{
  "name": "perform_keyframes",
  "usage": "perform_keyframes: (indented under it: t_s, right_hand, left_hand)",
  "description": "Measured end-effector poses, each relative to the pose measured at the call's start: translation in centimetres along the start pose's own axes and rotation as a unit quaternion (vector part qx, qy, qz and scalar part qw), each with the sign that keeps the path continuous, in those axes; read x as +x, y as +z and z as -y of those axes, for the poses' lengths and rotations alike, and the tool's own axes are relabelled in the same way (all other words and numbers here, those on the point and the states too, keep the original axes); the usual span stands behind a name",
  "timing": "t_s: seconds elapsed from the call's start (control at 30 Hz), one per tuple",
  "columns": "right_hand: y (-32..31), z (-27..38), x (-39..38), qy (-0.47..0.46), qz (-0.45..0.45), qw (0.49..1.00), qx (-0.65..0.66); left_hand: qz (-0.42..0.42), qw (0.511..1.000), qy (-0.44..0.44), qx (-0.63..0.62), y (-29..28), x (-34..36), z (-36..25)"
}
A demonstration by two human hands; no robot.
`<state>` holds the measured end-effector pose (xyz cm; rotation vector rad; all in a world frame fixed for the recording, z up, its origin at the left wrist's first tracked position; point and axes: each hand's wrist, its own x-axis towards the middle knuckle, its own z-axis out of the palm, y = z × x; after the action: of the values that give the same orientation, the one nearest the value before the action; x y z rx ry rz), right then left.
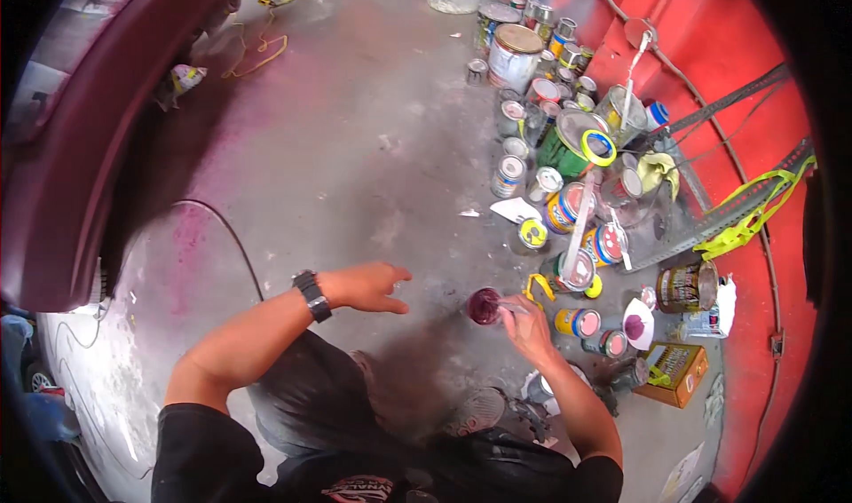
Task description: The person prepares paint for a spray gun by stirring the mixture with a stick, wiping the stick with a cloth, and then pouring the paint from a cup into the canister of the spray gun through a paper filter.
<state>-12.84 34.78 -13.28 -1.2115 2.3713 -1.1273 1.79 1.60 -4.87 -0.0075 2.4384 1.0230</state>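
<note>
On the floor in front of me stands a small cup of dark purple paint (483,306). My right hand (530,332) is closed around a thin pale stirring stick (512,308), whose far end reaches to the cup's rim. How deep it goes cannot be made out. My left hand (371,288) hangs in the air left of the cup, fingers apart and holding nothing. A black watch (311,296) is on that wrist. Close to my right hand are a small yellow can with pink paint on its lid (579,323) and a curved yellow piece (540,286).
Many paint cans, among them a large white bucket (516,56) and a green can (564,148), crowd the floor to the right. A brown-yellow box (672,374) lies nearer. A purple-painted vehicle panel (93,148) stands left, and a dark hose (232,235) crosses the floor.
</note>
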Motion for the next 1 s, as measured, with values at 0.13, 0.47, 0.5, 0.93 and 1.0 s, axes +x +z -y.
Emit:
perform_keyframes:
  t_s: [0.13, 0.47, 0.5, 0.93, 1.0]
  right_hand:
    - [0.0, 0.0, -0.1, -0.024, 0.042, 0.999, 0.016]
    - [-0.1, 1.7, 0.3, -0.023, 0.04, 0.999, -0.016]
    - [0.0, 1.7, 0.2, 0.007, 0.029, 0.999, 0.025]
    - [0.3, 1.1, 0.0, -0.008, 0.05, 0.998, 0.03]
    - [0.3, 1.2, -0.1, -0.008, 0.054, 0.998, -0.012]
  left_hand:
    - [0.016, 0.999, 0.008, 0.029, 0.3, 0.5, 0.4]
    - [-0.006, 0.998, 0.005, 0.056, 0.4, 0.5, 0.4]
    - [0.006, 0.999, -0.004, 0.053, 0.4, 0.5, 0.4]
    - [0.002, 0.999, -0.003, 0.043, 0.9, 0.5, 1.1]
    - [-0.024, 0.998, 0.027, 0.047, 1.0, 0.4, 1.2]
